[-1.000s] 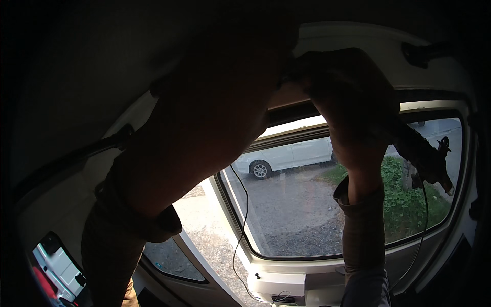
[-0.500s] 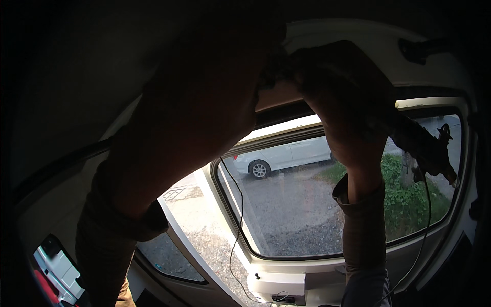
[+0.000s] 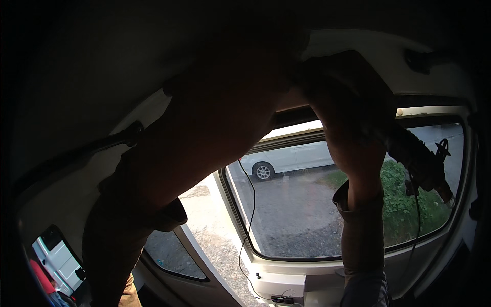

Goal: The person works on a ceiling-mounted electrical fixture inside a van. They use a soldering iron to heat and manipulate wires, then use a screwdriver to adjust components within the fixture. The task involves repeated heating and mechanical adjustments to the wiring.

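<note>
Both forearms reach up from below toward the pale ceiling panel (image 3: 368, 56) above the rear window (image 3: 307, 215). The left hand (image 3: 276, 66) is lost in shadow against the ceiling, so I cannot tell if it grips anything. The right hand (image 3: 348, 97) is clenched around a dark tool (image 3: 422, 166) that slants down to the right across the glass, its cable (image 3: 415, 225) hanging below. Outside, a white car (image 3: 286, 159) stands on gravel beside green bushes (image 3: 409, 204)
</note>
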{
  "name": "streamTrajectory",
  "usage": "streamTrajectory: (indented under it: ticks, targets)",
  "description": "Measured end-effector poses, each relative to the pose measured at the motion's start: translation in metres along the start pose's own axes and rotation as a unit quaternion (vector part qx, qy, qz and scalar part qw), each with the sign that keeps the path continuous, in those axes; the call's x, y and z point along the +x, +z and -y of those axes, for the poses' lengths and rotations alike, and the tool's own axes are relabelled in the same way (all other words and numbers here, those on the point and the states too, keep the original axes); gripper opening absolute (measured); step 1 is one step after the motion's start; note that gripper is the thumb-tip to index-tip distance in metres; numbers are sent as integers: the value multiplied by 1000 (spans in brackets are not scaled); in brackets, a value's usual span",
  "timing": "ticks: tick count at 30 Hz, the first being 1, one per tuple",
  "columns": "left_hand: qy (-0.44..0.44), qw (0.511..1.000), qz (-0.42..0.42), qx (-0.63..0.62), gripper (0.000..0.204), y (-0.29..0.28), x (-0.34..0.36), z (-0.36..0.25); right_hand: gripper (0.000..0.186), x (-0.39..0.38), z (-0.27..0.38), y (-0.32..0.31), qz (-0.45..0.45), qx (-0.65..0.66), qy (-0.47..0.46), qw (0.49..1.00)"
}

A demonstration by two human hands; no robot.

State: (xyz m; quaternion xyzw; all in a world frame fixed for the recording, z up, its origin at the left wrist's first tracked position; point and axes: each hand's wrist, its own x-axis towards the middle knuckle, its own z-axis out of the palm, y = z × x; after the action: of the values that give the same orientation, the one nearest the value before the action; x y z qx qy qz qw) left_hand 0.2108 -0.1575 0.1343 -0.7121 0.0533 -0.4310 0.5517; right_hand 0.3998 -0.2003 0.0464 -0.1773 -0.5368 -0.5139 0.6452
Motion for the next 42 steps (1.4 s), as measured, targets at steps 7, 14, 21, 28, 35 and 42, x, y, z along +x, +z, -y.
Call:
streamTrajectory:
  ticks: [7,14,21,28,35,42]
  targets:
    - [-34,995,-90,-27,34,0,5,-13,10,14,7,-1,28,-13,-15,999]
    - [-59,996,-61,-43,48,-4,7,-15,15,16,6,-1,22,175,46,983]
    - [-39,993,-52,-97,39,2,12,-14,16,18,6,-4,23,135,40,990]
    - [-51,985,-20,-163,40,0,10,-9,16,19,2,-1,20,138,46,989]
    - [-3,989,-123,-81,37,5,13,-11,15,17,0,-3,9,140,27,990]
    - [-7,990,-69,-122,34,7,11,-8,11,15,-6,-2,10,184,47,982]
